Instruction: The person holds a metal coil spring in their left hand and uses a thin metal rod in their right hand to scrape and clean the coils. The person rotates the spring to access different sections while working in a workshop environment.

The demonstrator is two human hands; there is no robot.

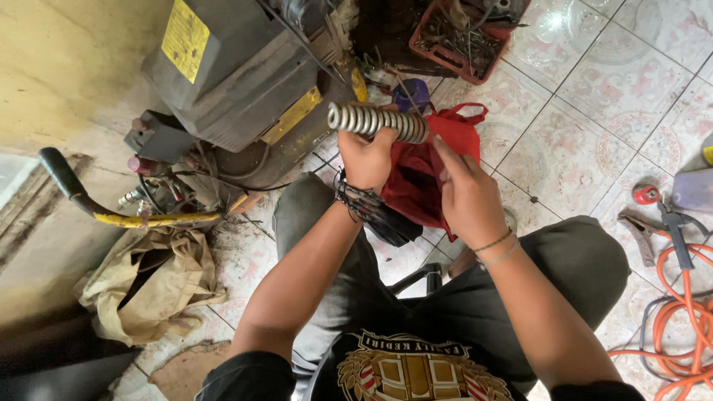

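- Clutter on the left first: a tan cloth bag (152,286) slumps on the floor beneath a curved handle with yellow paint (111,215), and behind them sits a dark grey machine (238,70) with yellow labels.
- Left hand (365,160) is raised over the knees, fingers closed tight around the near end of a grey coil spring (379,121); the spring lies roughly level in the air, in front of the machine and above a red cloth bag (427,167).
- A dark bundle of cords or straps (379,215) hangs at the left wrist (whether it is gripped too, I cannot tell).
- Right hand (468,197) has its fingers loosely extended, the tips just meeting the spring's right end, not clamped on it.
- Judging from this, the step is inspecting or steadying the spring; a next move would need the right fingers to close on the free end while the left keeps it level.
- Further right: a red crate of metal scraps (464,33), pliers (639,234) on the tiles and an orange hose (687,312).
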